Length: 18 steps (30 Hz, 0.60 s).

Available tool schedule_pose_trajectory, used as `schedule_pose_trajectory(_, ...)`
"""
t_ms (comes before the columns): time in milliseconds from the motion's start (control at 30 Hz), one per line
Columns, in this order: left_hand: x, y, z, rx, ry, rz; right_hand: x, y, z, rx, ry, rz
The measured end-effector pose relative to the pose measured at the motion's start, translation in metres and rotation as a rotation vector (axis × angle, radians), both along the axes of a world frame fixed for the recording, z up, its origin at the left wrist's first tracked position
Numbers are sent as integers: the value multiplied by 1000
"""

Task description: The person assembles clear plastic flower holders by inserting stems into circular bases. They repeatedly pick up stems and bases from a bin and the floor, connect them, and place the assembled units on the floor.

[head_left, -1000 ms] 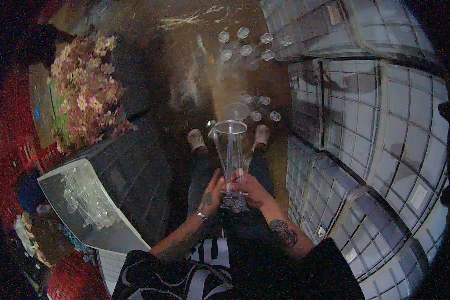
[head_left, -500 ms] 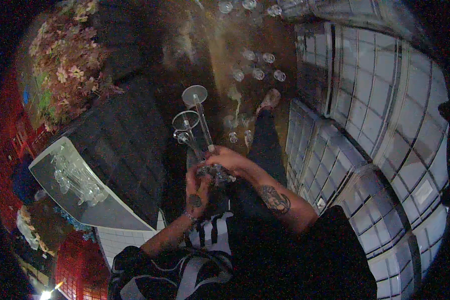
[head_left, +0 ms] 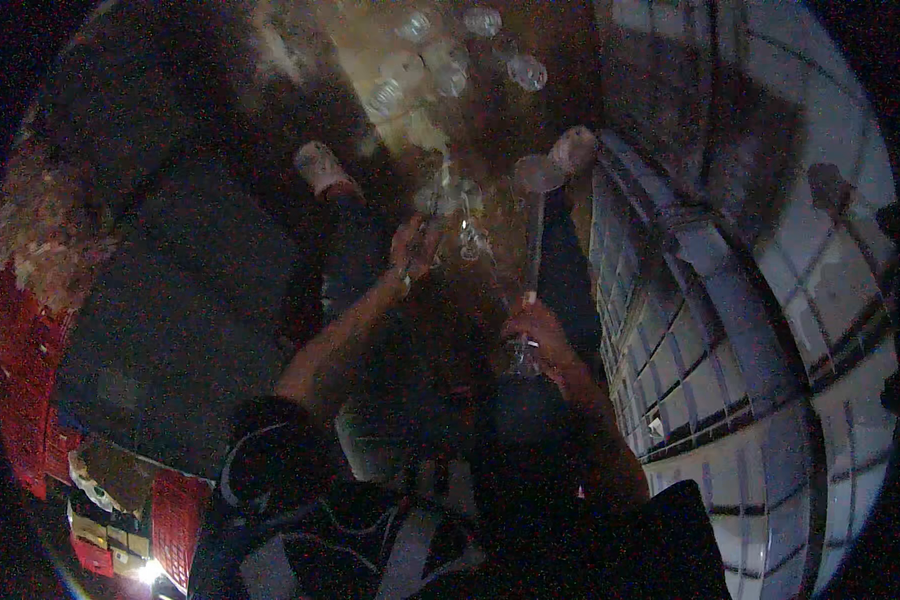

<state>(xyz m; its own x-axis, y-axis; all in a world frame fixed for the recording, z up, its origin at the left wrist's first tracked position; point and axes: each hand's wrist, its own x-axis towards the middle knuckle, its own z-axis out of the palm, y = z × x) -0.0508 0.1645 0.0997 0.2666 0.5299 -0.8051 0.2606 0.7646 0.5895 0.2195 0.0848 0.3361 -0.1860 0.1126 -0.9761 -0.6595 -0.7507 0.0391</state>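
My right hand (head_left: 542, 330) is closed around a clear, long-stemmed glass candlestick (head_left: 535, 240). Its stem stands up from my fist to a flat round end, and more clear glass shows below my fingers. Lower towards the floor, my left hand (head_left: 417, 248) reaches out beside a cluster of clear glass stands (head_left: 452, 195). Blur and dim light hide whether its fingers grip one of them. A small clear glass piece (head_left: 472, 242) shows just right of that hand.
Several clear glass pieces (head_left: 452, 78) stand ahead on the brown floor (head_left: 355, 30). My shoes (head_left: 320, 168) flank the work area. White gridded panels (head_left: 660, 350) line the right side. A dark surface (head_left: 170, 300), pinkish flowers (head_left: 55, 220) and red crates (head_left: 35, 370) are at left.
My hands have parted: the left moved forward and down to the floor glassware, the right moved right with a candlestick. The view has shifted, and the white bin of glassware has left it.
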Motion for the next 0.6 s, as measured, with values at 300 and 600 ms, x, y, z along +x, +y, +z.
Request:
schedule_pose_trajectory(300, 163, -1, -36, 57, 401, -555, 66, 12, -75, 37, -267, -154)
schedule_pose_trajectory(600, 159, -20, -10, -134, 458, -594, 51, 53, -64, 13, -316, -167)
